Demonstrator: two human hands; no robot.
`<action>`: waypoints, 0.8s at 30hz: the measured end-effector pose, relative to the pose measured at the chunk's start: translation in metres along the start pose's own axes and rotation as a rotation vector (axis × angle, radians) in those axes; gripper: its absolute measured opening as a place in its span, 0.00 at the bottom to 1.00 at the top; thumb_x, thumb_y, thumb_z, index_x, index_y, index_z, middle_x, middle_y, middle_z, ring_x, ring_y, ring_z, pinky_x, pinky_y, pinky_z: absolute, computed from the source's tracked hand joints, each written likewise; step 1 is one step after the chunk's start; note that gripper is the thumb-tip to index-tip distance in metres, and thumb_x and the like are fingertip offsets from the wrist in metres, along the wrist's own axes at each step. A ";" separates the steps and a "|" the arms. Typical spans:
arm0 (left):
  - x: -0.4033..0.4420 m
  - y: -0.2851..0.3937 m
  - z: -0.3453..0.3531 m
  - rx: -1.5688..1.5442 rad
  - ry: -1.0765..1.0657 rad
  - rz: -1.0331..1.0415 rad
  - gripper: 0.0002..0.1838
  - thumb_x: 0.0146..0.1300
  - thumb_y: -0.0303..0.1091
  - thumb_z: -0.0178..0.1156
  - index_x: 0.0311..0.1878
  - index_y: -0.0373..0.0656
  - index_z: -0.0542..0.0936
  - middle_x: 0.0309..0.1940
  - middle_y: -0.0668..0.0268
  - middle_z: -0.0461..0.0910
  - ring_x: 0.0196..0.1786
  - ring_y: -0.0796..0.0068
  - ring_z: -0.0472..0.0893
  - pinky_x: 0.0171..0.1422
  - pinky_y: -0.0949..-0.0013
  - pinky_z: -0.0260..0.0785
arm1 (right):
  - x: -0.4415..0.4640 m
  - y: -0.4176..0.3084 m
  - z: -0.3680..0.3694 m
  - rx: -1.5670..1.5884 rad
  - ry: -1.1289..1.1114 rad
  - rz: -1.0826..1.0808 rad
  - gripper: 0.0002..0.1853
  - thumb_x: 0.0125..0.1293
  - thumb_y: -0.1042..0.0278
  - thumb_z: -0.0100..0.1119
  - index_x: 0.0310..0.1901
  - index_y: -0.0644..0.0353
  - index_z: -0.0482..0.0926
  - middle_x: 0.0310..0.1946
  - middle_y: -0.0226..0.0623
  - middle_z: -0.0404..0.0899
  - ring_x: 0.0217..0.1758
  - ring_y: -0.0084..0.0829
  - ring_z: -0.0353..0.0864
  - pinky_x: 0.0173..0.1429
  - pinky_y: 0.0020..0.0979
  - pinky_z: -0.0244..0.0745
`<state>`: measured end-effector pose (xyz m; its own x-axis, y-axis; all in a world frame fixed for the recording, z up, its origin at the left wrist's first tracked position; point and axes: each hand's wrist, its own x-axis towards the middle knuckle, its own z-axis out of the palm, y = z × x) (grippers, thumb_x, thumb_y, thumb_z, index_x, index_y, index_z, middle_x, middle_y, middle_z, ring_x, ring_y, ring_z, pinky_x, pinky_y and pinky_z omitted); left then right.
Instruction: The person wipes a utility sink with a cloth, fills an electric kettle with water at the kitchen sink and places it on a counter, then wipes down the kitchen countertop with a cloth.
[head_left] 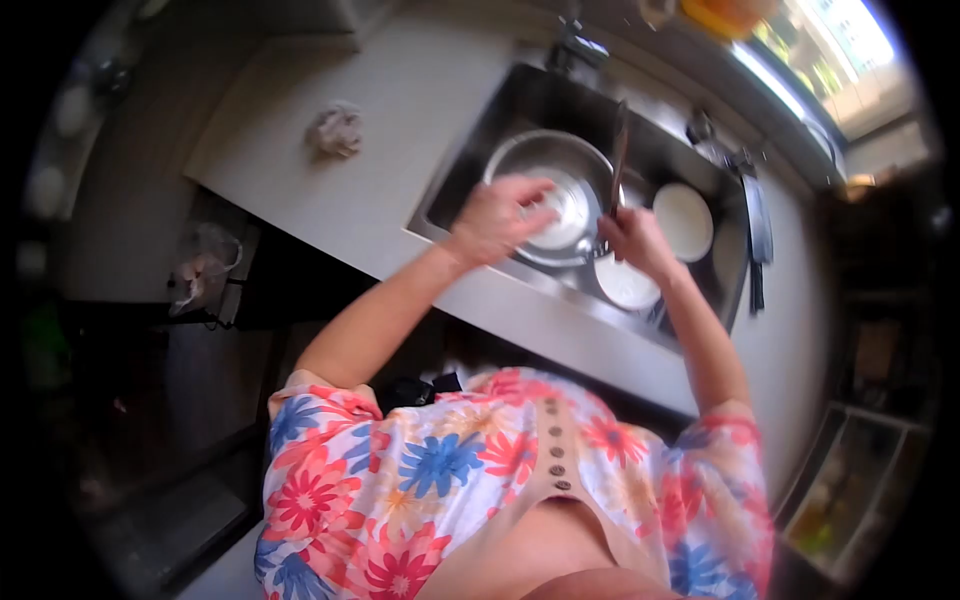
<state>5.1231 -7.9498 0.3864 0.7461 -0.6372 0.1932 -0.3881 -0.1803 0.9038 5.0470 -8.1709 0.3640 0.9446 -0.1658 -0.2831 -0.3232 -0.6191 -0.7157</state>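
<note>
In the head view, a round metal basin [513,152] sits in the sink, with something pale and round in its middle. Over its near side is my left hand [505,218], fingers apart and holding nothing that I can see. My right hand [637,243] is closed around a long, thin, dark utensil [620,160] that points up and away; motion blur hides its exact kind. Below that hand lies a white bowl or plate [628,284], partly covered by the wrist. Another white bowl [684,222] sits to the right in the sink.
A faucet [577,50] stands behind the sink [445,190]. On the left counter lies a crumpled cloth [338,130]. A dark knife-like object [757,220] rests along the sink's right side. A plastic bag [205,265] hangs at the counter's left.
</note>
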 end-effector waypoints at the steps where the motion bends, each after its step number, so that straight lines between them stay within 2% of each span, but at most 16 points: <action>1: 0.007 0.001 0.006 -0.009 -0.006 0.081 0.16 0.53 0.36 0.60 0.43 0.36 0.76 0.30 0.61 0.77 0.29 0.76 0.75 0.36 0.74 0.68 | 0.011 -0.006 0.017 -0.148 -0.012 -0.165 0.13 0.58 0.62 0.53 0.27 0.65 0.76 0.19 0.48 0.75 0.21 0.42 0.76 0.28 0.36 0.70; 2: 0.013 0.001 0.004 0.079 -0.098 0.070 0.15 0.53 0.37 0.61 0.41 0.37 0.76 0.26 0.61 0.77 0.27 0.74 0.75 0.35 0.72 0.68 | 0.016 -0.023 0.030 -0.257 0.013 -0.336 0.13 0.57 0.62 0.53 0.26 0.65 0.76 0.21 0.52 0.74 0.26 0.50 0.75 0.31 0.39 0.70; 3: 0.014 0.003 -0.003 0.061 -0.031 0.054 0.12 0.54 0.35 0.60 0.38 0.37 0.77 0.24 0.63 0.77 0.26 0.76 0.74 0.34 0.72 0.67 | 0.020 -0.045 0.043 -0.194 0.079 -0.418 0.13 0.58 0.63 0.53 0.25 0.65 0.76 0.21 0.52 0.74 0.27 0.51 0.75 0.31 0.40 0.70; 5: 0.017 -0.018 -0.026 -0.116 0.100 0.003 0.09 0.55 0.33 0.59 0.36 0.37 0.78 0.24 0.64 0.78 0.26 0.79 0.74 0.33 0.74 0.67 | 0.030 -0.088 0.052 -0.178 -0.004 -0.388 0.13 0.58 0.62 0.53 0.25 0.64 0.76 0.21 0.52 0.74 0.27 0.51 0.75 0.31 0.41 0.69; 7: 0.016 -0.002 -0.068 -0.160 0.119 -0.098 0.08 0.56 0.31 0.58 0.35 0.36 0.78 0.23 0.65 0.78 0.26 0.82 0.73 0.33 0.75 0.67 | 0.037 -0.127 0.061 -0.128 -0.058 -0.338 0.13 0.59 0.62 0.52 0.26 0.64 0.76 0.21 0.51 0.74 0.27 0.49 0.75 0.30 0.40 0.69; 8: 0.017 -0.006 -0.085 -0.144 0.139 -0.087 0.07 0.57 0.30 0.57 0.34 0.35 0.78 0.23 0.67 0.78 0.27 0.84 0.73 0.33 0.77 0.67 | 0.042 -0.137 0.067 -0.172 -0.017 -0.397 0.11 0.60 0.63 0.52 0.31 0.64 0.75 0.19 0.49 0.75 0.25 0.45 0.76 0.29 0.38 0.69; 9: 0.020 -0.008 -0.104 -0.225 0.214 -0.051 0.08 0.59 0.30 0.56 0.33 0.35 0.78 0.23 0.70 0.77 0.27 0.86 0.73 0.33 0.78 0.68 | 0.040 -0.156 0.066 -0.050 -0.025 -0.430 0.12 0.59 0.65 0.54 0.41 0.64 0.74 0.19 0.45 0.76 0.23 0.38 0.77 0.29 0.34 0.70; 11: 0.026 0.001 -0.165 -0.399 0.354 -0.066 0.09 0.61 0.34 0.55 0.34 0.37 0.78 0.23 0.71 0.76 0.26 0.85 0.73 0.32 0.79 0.68 | 0.034 -0.179 0.061 0.092 -0.009 -0.479 0.16 0.60 0.73 0.53 0.50 0.63 0.71 0.23 0.35 0.78 0.21 0.21 0.75 0.26 0.25 0.69; 12: 0.028 0.008 -0.202 -0.384 0.420 -0.068 0.10 0.62 0.35 0.54 0.33 0.38 0.77 0.22 0.71 0.75 0.23 0.85 0.72 0.29 0.79 0.66 | 0.033 -0.181 0.059 0.145 0.015 -0.564 0.17 0.58 0.75 0.54 0.50 0.65 0.70 0.24 0.35 0.78 0.23 0.20 0.75 0.26 0.23 0.69; 13: 0.034 0.019 -0.239 -0.374 0.556 0.019 0.10 0.63 0.36 0.52 0.32 0.39 0.76 0.20 0.71 0.74 0.20 0.85 0.70 0.24 0.80 0.64 | 0.037 -0.174 0.057 0.153 0.006 -0.576 0.17 0.59 0.72 0.55 0.50 0.64 0.70 0.22 0.35 0.78 0.21 0.22 0.76 0.28 0.23 0.70; 15: 0.048 0.038 -0.316 -0.340 0.708 0.115 0.10 0.63 0.34 0.50 0.32 0.39 0.76 0.18 0.70 0.74 0.15 0.86 0.68 0.18 0.81 0.60 | 0.045 -0.146 0.063 0.233 -0.048 -0.470 0.15 0.59 0.72 0.54 0.48 0.66 0.71 0.22 0.34 0.78 0.21 0.20 0.75 0.27 0.23 0.70; 17: 0.063 0.058 -0.382 -0.212 0.868 0.198 0.09 0.63 0.33 0.49 0.34 0.39 0.76 0.18 0.69 0.73 0.13 0.86 0.65 0.15 0.82 0.55 | 0.046 -0.117 0.073 0.152 -0.088 -0.338 0.15 0.59 0.73 0.51 0.47 0.67 0.72 0.23 0.36 0.79 0.21 0.21 0.76 0.27 0.22 0.70; 20: 0.083 0.076 -0.466 0.147 1.019 0.259 0.10 0.62 0.34 0.49 0.34 0.39 0.77 0.17 0.69 0.72 0.12 0.86 0.64 0.13 0.81 0.54 | 0.031 -0.096 0.086 0.179 -0.150 -0.208 0.15 0.57 0.73 0.50 0.46 0.70 0.72 0.22 0.38 0.78 0.22 0.23 0.77 0.28 0.24 0.71; 24: 0.092 0.100 -0.510 0.035 1.078 0.269 0.10 0.62 0.32 0.48 0.35 0.36 0.76 0.16 0.67 0.71 0.10 0.85 0.63 0.11 0.80 0.51 | 0.021 -0.076 0.093 0.245 -0.144 -0.071 0.15 0.56 0.73 0.50 0.44 0.71 0.73 0.22 0.38 0.78 0.20 0.23 0.76 0.26 0.24 0.70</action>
<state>5.4290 -7.6448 0.6891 0.7083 0.3232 0.6275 -0.6106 -0.1655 0.7745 5.0862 -8.0559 0.3527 0.9532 -0.0075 -0.3023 -0.2775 -0.4187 -0.8647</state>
